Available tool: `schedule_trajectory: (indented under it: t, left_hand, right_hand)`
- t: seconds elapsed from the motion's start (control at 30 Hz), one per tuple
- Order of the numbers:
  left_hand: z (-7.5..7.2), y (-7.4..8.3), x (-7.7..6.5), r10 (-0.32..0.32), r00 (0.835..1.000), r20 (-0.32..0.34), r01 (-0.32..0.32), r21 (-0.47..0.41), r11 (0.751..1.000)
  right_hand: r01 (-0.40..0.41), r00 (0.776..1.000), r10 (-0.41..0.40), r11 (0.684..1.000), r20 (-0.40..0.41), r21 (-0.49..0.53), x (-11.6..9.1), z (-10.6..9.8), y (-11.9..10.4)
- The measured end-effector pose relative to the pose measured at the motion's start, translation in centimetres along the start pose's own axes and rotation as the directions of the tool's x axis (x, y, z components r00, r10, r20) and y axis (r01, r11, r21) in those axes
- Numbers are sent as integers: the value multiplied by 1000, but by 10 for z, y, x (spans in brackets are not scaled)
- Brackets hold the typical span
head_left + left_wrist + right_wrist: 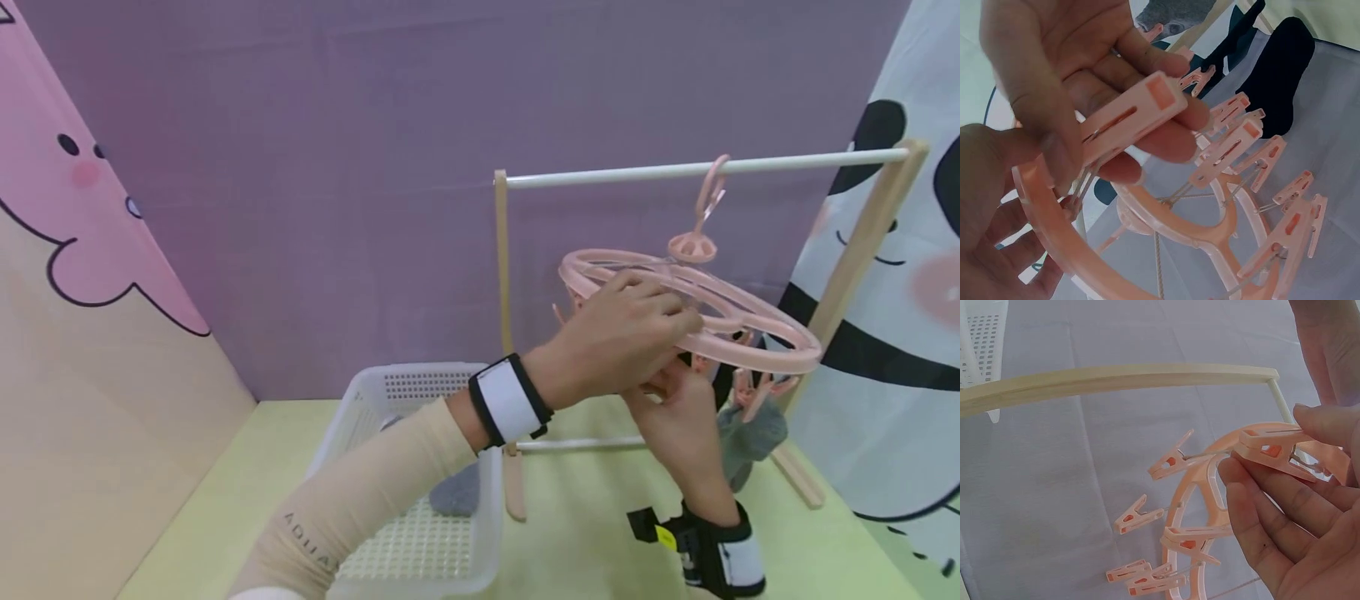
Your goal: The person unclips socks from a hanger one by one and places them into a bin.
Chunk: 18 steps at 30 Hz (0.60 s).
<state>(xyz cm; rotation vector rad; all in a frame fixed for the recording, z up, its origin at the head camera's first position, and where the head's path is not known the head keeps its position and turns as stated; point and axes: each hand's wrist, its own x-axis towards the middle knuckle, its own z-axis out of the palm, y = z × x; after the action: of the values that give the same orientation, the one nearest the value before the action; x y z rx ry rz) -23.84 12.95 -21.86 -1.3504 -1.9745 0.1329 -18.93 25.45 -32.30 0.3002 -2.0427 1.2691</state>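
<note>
A round pink clip hanger (795, 354) with clothespins dangling from its ring hangs by its hook on a white rail. My left hand (626, 333) grips the near side of the ring. Just below, my right hand (678, 421) pinches a pink clothespin (1272, 445) between thumb and fingers; nothing shows in that clip's jaws. In the right wrist view more clothespins (1194, 540) dangle beside the ring. A grey sock (750, 433) hangs from clips right of my hands. The left wrist view also shows a dark sock (1282, 72) clipped on.
A white plastic basket (491, 517) stands on the pale green table (585, 533), left of the rack, with a grey cloth item (456, 492) inside. Wooden legs (862, 242) and a white rail (600, 177) form the rack. A purple backdrop (337, 208) hangs behind.
</note>
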Motion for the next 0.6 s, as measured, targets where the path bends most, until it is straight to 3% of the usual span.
schedule_trajectory:
  t: [0.2, 0.33, 0.6]
  left_hand:
    - [0, -5, -4, 6, 1000, 28, -7, 20, 1000]
    - [2, -10, -9, -3, 1000, 6, 3, 3, 1000]
    - [2, -14, -17, 0, 1000, -22, 1, 15, 1000]
  right_hand:
    - [17, 1000, -17, 1000, 21, -5, 2, 0, -3]
    - [50, 999, -50, 999, 20, -2, 3, 0, -5]
    - [40, 999, -41, 999, 31, 3, 1, 1, -10]
